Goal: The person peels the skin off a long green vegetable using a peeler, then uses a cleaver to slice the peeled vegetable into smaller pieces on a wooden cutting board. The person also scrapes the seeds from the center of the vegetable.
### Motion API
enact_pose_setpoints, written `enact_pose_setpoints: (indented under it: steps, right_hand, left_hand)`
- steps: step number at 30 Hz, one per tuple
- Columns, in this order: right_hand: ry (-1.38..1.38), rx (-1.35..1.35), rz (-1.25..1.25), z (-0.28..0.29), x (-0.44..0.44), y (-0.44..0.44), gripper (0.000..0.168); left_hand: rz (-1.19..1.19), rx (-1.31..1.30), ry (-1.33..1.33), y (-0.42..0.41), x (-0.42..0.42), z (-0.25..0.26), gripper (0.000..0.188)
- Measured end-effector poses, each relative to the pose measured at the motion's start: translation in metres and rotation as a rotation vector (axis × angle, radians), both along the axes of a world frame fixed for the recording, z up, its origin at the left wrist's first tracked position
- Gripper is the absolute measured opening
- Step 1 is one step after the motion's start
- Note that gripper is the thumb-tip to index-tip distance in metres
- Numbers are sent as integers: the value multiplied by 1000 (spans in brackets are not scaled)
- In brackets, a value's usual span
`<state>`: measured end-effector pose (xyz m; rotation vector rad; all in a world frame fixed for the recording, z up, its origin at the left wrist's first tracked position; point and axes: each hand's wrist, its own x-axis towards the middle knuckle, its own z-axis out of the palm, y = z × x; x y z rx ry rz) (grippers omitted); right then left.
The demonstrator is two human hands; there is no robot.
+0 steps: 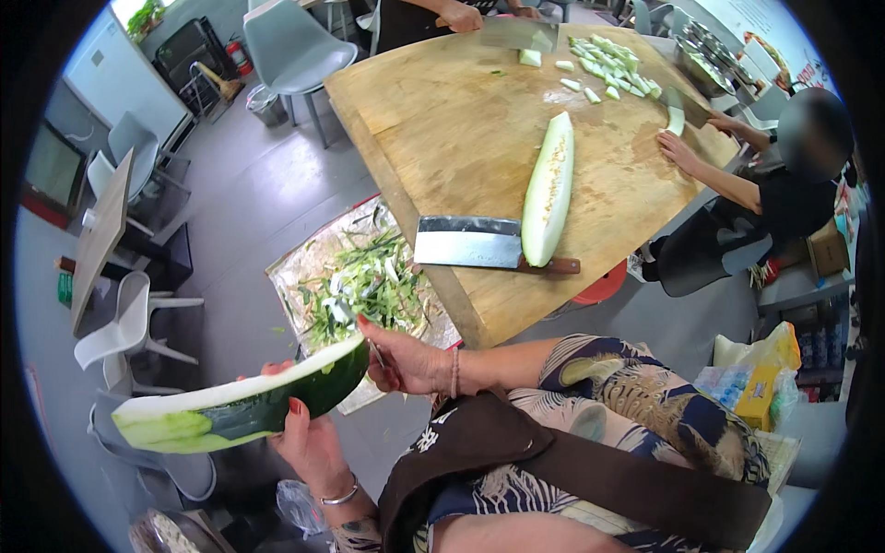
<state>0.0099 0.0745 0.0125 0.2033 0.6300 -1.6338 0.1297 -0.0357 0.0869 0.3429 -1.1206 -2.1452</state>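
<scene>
A long wedge of winter melon (276,404) is held up by my left hand (310,432), thumb on the dark green rind and fingers over the far side. Pale green shows at its left end, where the skin is off. At the melon's right end, my right hand (408,359) grips a small metal tool (376,354), probably a peeler, mostly hidden by the fingers. Beyond, a peeled winter melon wedge (550,190) lies on the wooden cutting table (456,138). A cleaver (469,247) rests flat there, its handle partly under that wedge.
Peelings (366,283) cover a sheet (287,266) on the floor. Across the table, one co-worker's hand (462,15) holds a cleaver (518,34); at right, another person's hand (681,153) steadies melon beside a knife. Cut pieces (608,59) lie at the far side. Chairs (128,318) stand left.
</scene>
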Motion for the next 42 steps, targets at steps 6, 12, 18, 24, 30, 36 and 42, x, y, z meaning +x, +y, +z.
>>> enact_pose_setpoints:
  steps: [6, 12, 18, 24, 30, 36, 42]
  right_hand:
    - [24, 123, -264, 40, -1, -8, 27]
    - [-25, 81, -255, 44, 9, -13, 39]
    - [-28, 13, -127, 29, -26, -5, 30]
    - [-23, 49, -207, 4, -49, -23, 45]
    - [3, 156, -110, -13, -73, -31, 41]
    - [96, 318, 64, -23, -58, -55, 30]
    - [225, 289, 112, -52, -52, -89, 33]
  left_hand:
    - [39, 205, 10, 12, -1, -6, 53]
    - [65, 137, -9, 14, -1, -5, 53]
    - [117, 302, 307, -19, 28, 33, 53]
    - [70, 289, 594, -49, 83, 56, 70]
    - [-215, -37, -111, -79, 136, 36, 75]
    - [-877, -218, -721, -86, 122, 41, 83]
    - [-807, 78, -728, -58, 96, 14, 83]
